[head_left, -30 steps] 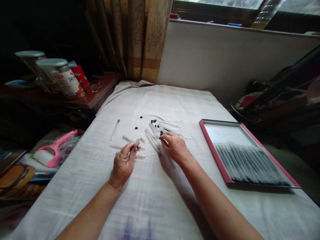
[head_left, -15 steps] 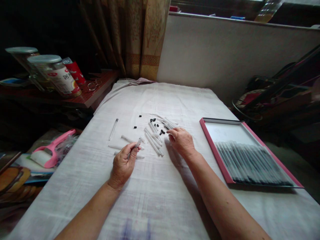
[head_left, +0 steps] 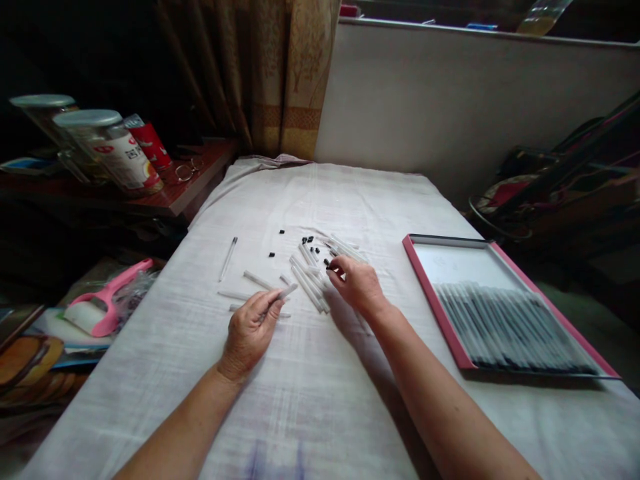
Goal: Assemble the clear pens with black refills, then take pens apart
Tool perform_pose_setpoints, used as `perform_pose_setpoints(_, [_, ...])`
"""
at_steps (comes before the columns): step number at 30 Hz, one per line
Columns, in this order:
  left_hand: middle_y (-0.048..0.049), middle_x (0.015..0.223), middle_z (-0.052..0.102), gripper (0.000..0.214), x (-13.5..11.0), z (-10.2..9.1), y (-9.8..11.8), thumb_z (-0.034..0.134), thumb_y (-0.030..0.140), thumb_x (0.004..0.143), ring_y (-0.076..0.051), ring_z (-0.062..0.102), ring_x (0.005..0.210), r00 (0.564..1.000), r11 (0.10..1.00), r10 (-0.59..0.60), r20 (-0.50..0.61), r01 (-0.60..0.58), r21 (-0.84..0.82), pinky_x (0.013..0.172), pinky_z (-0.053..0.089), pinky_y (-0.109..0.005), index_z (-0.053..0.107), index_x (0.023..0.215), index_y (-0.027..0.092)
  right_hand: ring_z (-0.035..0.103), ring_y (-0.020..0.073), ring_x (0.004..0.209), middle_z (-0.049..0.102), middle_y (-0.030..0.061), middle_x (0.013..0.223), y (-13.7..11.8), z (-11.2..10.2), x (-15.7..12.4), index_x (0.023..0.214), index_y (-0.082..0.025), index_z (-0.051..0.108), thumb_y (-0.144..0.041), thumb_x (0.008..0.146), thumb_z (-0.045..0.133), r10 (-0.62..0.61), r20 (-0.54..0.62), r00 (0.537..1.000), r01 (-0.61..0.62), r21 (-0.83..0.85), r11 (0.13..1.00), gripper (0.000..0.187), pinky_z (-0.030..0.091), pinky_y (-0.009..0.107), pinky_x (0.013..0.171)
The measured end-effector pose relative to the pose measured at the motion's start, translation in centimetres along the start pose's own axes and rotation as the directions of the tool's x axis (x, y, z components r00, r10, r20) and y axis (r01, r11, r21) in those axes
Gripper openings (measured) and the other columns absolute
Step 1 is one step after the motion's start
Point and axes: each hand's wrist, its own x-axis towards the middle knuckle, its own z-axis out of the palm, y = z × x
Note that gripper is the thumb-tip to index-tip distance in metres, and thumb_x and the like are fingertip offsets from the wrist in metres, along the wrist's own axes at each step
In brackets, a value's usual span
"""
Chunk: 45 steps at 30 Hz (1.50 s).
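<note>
My left hand [head_left: 249, 328] rests on the white cloth and pinches a clear plastic tube [head_left: 287, 291] between thumb and fingers, its tip pointing right. My right hand [head_left: 358, 285] lies over a loose pile of clear tubes [head_left: 309, 276] and pinches a small black cap [head_left: 327, 263] at its fingertips. More black caps [head_left: 307, 240] are scattered just beyond the pile. One lone tube [head_left: 229, 257] lies off to the left.
A red-rimmed tray [head_left: 429, 293] at the right holds a row of several finished tubes [head_left: 505, 325]. The table is covered with white cloth [head_left: 320, 373]. A side shelf at the left carries jars [head_left: 113, 150]. A pink roller [head_left: 105, 303] lies lower left.
My right hand has drawn back slightly toward the pile with a black cap in its fingertips. The tube in my left hand has tilted to point right.
</note>
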Motion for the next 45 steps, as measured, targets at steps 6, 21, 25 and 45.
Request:
perform_pose_setpoints(6, [-0.0058, 0.100, 0.074, 0.026, -0.2, -0.1, 0.5, 0.056, 0.024, 0.093, -0.016, 0.070, 0.090, 0.985, 0.988, 0.126, 0.114, -0.135, 0.077, 0.082, 0.056, -0.026, 0.068, 0.116, 0.022, 0.061, 0.0133, 0.061, 0.071, 0.0019, 0.074, -1.1, 0.0, -5.3, 0.083, -0.020, 0.070, -0.025, 0.080, 0.061, 0.062, -0.071, 0.996, -0.007, 0.598, 0.801, 0.011, 0.046, 0.024, 0.057])
perform_pose_setpoints(21, [-0.0066, 0.098, 0.073, 0.027, -0.3, 0.0, 1.3, 0.051, 0.026, 0.095, -0.018, 0.069, 0.088, 0.940, 0.941, 0.224, 0.257, -0.277, 0.192, 0.076, 0.056, -0.029, 0.067, 0.116, 0.021, 0.065, 0.0159, 0.076, 0.072, 0.0051, 0.087, -2.6, 1.0, -7.4, 0.091, -0.020, 0.071, -0.021, 0.082, 0.058, 0.084, -0.050, 0.995, -0.019, 0.744, 0.667, 0.015, 0.050, 0.025, 0.062])
perform_pose_setpoints(25, [-0.0062, 0.097, 0.073, 0.026, -0.3, 0.0, 1.3, 0.051, 0.026, 0.095, -0.018, 0.069, 0.087, 0.935, 0.935, 0.231, 0.268, -0.289, 0.205, 0.076, 0.055, -0.028, 0.066, 0.116, 0.021, 0.065, 0.0151, 0.076, 0.071, 0.0049, 0.088, -2.6, 0.9, -7.4, 0.090, -0.020, 0.070, -0.018, 0.083, 0.057, 0.026, -0.087, 0.996, 0.045, 0.718, 0.695, 0.015, 0.049, 0.025, 0.062])
perform_pose_setpoints(45, [-0.0067, 0.097, 0.073, 0.028, -0.5, 0.1, 1.1, 0.050, 0.026, 0.095, -0.018, 0.069, 0.087, 0.937, 0.942, 0.206, 0.281, -0.268, 0.201, 0.077, 0.056, -0.029, 0.066, 0.117, 0.021, 0.065, 0.0156, 0.076, 0.072, 0.0046, 0.087, -2.4, 0.8, -7.5, 0.090, -0.021, 0.071, -0.020, 0.083, 0.058, 0.043, -0.084, 0.996, 0.029, 0.713, 0.701, 0.015, 0.050, 0.025, 0.062])
